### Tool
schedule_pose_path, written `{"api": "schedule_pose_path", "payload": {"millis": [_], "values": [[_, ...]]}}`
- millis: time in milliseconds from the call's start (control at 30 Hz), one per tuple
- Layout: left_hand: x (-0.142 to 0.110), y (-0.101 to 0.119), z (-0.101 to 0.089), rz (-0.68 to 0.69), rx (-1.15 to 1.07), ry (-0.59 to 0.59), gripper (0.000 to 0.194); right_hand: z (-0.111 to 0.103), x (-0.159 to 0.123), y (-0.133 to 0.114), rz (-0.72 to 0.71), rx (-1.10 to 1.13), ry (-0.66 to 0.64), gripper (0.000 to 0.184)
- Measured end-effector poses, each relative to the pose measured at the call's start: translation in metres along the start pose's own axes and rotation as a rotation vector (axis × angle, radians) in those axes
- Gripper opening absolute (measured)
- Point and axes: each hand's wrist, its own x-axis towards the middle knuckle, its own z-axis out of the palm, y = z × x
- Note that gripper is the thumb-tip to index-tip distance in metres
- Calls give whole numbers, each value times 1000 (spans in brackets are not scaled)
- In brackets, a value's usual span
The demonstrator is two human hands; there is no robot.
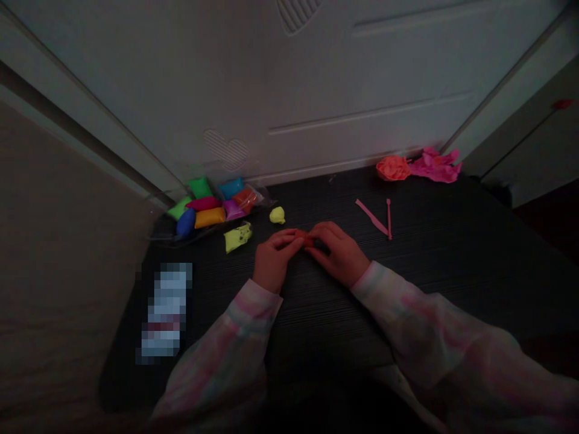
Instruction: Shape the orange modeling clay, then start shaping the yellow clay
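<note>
Over the middle of the dark table, my left hand (275,256) and my right hand (337,248) meet at the fingertips. Between them they pinch a small red piece of modelling clay (304,237), mostly covered by the fingers. Just beyond my left hand sits a yellow clay lump (277,215). A crumpled yellow packet (237,237) with dark marks lies to the left of that lump. Two pink clay tools (373,218), one knife-shaped and one a thin stick (389,218), rest to the right of my right hand, their near ends close together.
A clear plastic bag (169,238) with several coloured clay packets (209,217) lies at the back left. A pixelated blurred item (166,310) is at the left. Crumpled orange (393,168) and pink (436,165) pieces stand against the white panelled surface (325,90) behind the table (452,271).
</note>
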Motion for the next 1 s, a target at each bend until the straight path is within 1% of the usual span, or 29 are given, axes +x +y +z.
{"api": "schedule_pose_path", "payload": {"millis": [100, 233, 367, 433, 500, 700, 900, 1000], "values": [[1, -1, 1, -6, -24, 20, 12, 0, 0, -1, 1, -12, 3, 19], [1, -2, 1, -2, -63, 11, 11, 0, 1, -3, -10, -17, 25, 21], [2, -2, -1, 22, -94, 8, 11, 0, 2, -6, 24, 30, 83, 25], [2, -3, -1, 47, -76, 18, 11, -1, 2, -7, 63, 45, 104, 28], [2, -3, -1, 70, -51, 24, 10, -1, 3, -6, 81, 51, 99, 26], [2, -5, -2, 99, -12, 11, 12, 0, 2, -4, 64, 45, 115, 24], [3, -7, -4, 120, 24, -25, 12, 0, 1, -4, 39, 59, 115, 23], [3, -7, -5, 122, 11, -17, 13, -1, 1, -4, 40, 62, 114, 24]]}}
